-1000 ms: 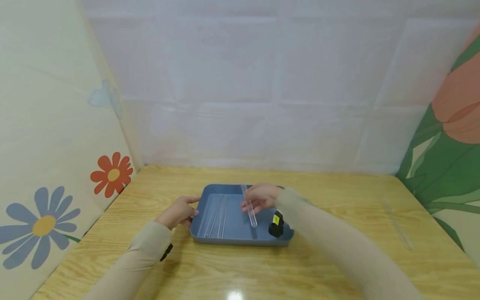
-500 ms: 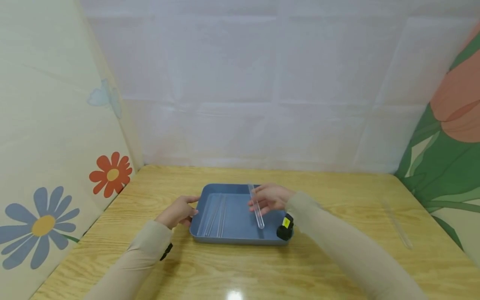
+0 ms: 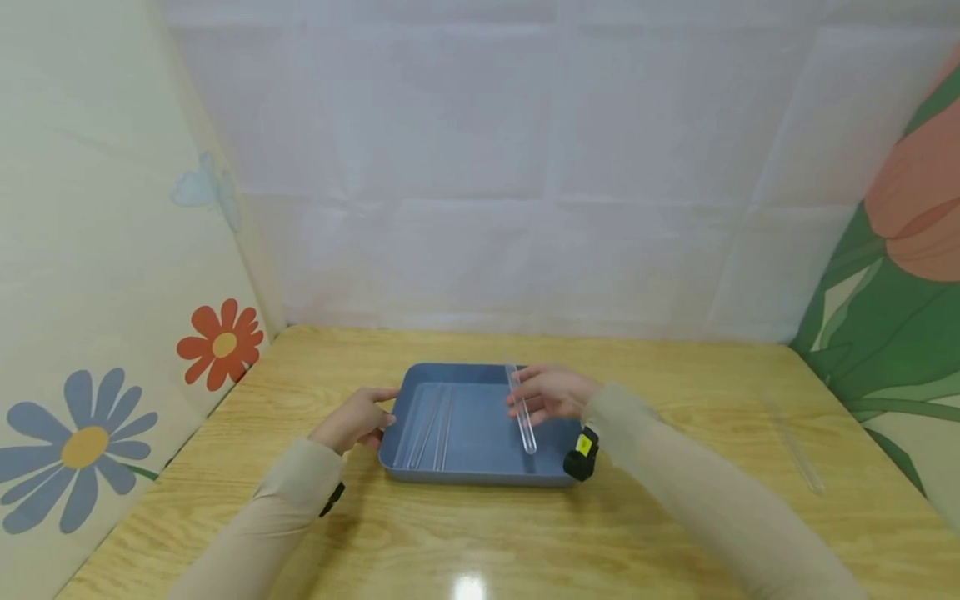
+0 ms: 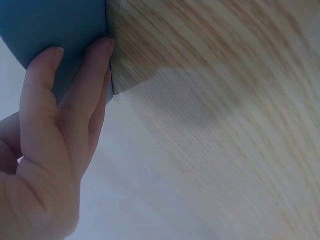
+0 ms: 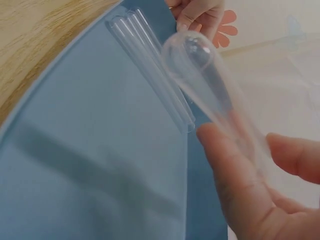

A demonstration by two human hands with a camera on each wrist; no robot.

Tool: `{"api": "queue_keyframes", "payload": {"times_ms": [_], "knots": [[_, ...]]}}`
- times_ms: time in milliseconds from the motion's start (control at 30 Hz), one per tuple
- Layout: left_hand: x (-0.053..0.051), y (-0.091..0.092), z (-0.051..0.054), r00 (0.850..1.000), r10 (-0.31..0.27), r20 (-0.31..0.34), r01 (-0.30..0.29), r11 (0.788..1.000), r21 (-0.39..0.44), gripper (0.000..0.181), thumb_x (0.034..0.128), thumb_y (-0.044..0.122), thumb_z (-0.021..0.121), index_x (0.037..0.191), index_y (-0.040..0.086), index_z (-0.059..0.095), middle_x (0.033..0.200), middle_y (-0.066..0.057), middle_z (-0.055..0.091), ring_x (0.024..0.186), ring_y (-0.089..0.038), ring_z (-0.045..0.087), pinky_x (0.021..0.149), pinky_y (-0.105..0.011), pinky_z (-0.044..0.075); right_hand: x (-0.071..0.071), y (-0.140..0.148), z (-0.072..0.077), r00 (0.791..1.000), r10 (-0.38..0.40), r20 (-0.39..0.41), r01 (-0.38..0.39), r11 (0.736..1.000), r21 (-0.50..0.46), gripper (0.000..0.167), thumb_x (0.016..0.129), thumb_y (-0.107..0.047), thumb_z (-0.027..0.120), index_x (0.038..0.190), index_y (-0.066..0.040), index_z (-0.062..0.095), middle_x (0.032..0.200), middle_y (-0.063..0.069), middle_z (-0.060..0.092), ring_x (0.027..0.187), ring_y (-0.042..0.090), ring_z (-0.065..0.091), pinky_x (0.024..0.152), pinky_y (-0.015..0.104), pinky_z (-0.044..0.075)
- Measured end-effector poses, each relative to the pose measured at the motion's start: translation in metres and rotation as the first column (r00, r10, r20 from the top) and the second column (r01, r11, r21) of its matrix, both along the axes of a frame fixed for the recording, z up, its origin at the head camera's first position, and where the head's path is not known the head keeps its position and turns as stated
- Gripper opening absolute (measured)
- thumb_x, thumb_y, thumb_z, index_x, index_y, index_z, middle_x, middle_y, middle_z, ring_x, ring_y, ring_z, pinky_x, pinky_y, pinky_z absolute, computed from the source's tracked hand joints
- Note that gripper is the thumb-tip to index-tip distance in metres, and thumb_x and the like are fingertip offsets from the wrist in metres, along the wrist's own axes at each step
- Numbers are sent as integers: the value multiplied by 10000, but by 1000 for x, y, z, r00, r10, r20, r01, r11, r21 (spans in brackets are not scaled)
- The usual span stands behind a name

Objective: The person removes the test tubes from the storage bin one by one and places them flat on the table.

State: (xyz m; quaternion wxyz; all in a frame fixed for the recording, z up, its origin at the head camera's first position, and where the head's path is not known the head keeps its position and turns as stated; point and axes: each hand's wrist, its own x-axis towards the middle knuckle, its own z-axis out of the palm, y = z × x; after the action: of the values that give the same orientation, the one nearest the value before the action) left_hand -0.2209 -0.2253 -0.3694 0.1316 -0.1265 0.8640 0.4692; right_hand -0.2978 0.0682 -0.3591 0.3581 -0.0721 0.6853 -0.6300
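Note:
A clear test tube point(image 3: 526, 417) slants above the right part of a blue tray point(image 3: 480, 478), rounded end down and towards me. My right hand point(image 3: 551, 393) holds it between thumb and fingers; in the right wrist view the tube point(image 5: 200, 65) looks empty. At the tray's left side, my left hand point(image 3: 358, 419) grips the edge. The left wrist view shows its fingers point(image 4: 82, 80) against the tray's blue wall point(image 4: 55, 25). Several more clear test tubes point(image 5: 152, 65) lie side by side in the left part of the tray.
Another clear tube point(image 3: 795, 450) lies on the wooden table point(image 3: 675, 375) far to the right, away from the tray. A white cloth backdrop point(image 3: 480, 167) hangs behind the table, with flower-printed panels point(image 3: 82, 450) at the sides.
My right hand has moved to the right over the tray, carrying the test tube with it. My left hand has stayed at the tray's left edge.

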Motion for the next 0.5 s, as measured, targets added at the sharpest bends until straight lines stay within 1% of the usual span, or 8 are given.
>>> {"api": "queue_keyframes", "payload": {"times_ms": [200, 400, 500], "knots": [[-1, 0, 1, 1000, -4, -6, 4, 1000, 0, 555, 948, -85, 513, 1476, -30, 352, 919, -174, 646, 660, -186, 616, 519, -277, 522, 2, 5, 2, 1000, -11, 2, 11, 1000, -26, 552, 985, 16, 486, 1485, 51, 255, 1276, 315, 513, 775, 197, 649, 651, 321, 559], [0, -1, 0, 1000, 2, -6, -2, 1000, 18, 556, 943, -98, 514, 1469, -56, 340, 915, -182, 639, 672, -188, 627, 537, -288, 542, 3, 11, 3, 1000, -25, 0, 25, 999, -40, 548, 986, 19, 484, 1480, 63, 253, 1206, 277, 558, 790, 196, 653, 670, 338, 565], [-1, -1, 0, 1000, 6, -5, -6, 1000, 14, 557, 942, -96, 513, 1471, -46, 347, 899, -176, 636, 655, -185, 616, 516, -274, 527, 4, 16, 3, 1000, -25, -2, 25, 999, -46, 565, 987, 12, 489, 1490, 58, 236, 1252, 299, 528, 798, 190, 651, 679, 339, 568]]}}
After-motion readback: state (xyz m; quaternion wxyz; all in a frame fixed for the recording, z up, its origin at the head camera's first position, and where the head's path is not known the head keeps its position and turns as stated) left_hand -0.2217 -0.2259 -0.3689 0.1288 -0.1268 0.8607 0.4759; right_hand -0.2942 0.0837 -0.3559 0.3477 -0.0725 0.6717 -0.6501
